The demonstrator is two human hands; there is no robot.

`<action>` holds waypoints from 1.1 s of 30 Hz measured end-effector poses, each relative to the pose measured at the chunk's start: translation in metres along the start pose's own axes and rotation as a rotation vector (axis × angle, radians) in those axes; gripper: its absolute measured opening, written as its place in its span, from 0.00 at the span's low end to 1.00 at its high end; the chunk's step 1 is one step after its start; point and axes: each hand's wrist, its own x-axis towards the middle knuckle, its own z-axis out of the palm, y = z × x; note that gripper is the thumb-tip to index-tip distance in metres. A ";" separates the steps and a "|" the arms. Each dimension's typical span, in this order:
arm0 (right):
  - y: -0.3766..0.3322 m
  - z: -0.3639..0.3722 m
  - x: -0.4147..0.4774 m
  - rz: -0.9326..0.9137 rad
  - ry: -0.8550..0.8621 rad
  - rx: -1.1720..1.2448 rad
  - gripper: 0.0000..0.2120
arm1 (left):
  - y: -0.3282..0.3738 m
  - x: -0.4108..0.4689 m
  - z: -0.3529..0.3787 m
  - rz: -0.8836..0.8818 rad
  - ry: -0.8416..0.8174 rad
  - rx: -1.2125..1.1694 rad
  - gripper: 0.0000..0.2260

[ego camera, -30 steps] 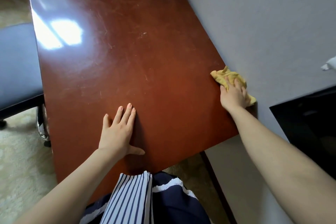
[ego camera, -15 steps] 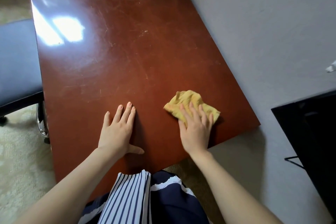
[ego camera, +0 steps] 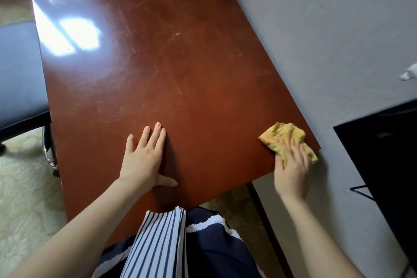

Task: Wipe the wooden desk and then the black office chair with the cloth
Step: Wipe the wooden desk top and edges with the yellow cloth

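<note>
Right hand [ego camera: 292,169] is pressing the yellow cloth [ego camera: 285,140] onto the counter [ego camera: 180,79] at its near right corner. The fingers [ego camera: 294,150] are lying fairly straight on top, pushing rather than clutching. The cloth is bunched, its near end reaching the counter's lip right at that corner, by the wall [ego camera: 316,29]. Left hand [ego camera: 142,158] is lying flat, palm down and fingers extended, by the near edge around the middle. It's holding nothing and reads as bracing.

Step in hand, as I'm judging it: wiping the counter, near strip. The chair [ego camera: 20,79] is sitting beside the left edge, with neither hand on it, so that part isn't started.

Doing it well:
- The cloth is wadded, so it's making a small contact patch. Flattening it under the palm would be covering more per pass.
- Running overlapping strokes from edge to edge, working from the near edge toward the far one. The far half is showing plenty of scuffs [ego camera: 144,0], plus a pale speck [ego camera: 177,34] near the middle.
- The corner is the risk: pushing further right is likely dropping the cloth between counter and wall. Turning the stroke back before the lip.
- The left hand is covering a patch that is needing its own pass.
- Applying even pressure. Scratches probably aren't wiping out, so scrubbing them is wasted effort.
</note>
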 end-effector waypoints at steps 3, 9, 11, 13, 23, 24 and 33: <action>-0.001 -0.003 0.034 0.121 0.019 -0.036 0.20 | 0.001 0.000 0.001 0.002 0.007 0.009 0.61; -0.032 -0.002 0.101 0.214 -0.085 -0.162 0.22 | 0.000 0.000 0.002 0.003 0.012 -0.016 0.61; -0.049 0.001 0.125 0.229 -0.147 -0.177 0.22 | 0.001 0.000 0.003 0.004 0.008 -0.029 0.62; -0.068 0.005 0.148 0.223 -0.220 -0.176 0.23 | 0.000 0.001 0.003 0.003 0.003 -0.040 0.62; -0.159 0.046 0.162 -0.033 -0.363 -0.150 0.24 | -0.001 0.001 0.000 0.008 -0.006 -0.050 0.61; -0.168 0.052 0.151 -0.117 -0.363 -0.157 0.23 | -0.002 0.001 0.000 0.008 -0.007 -0.050 0.61; -0.178 0.056 0.027 -0.534 -0.333 0.007 0.18 | -0.001 0.000 0.000 0.000 -0.003 -0.044 0.62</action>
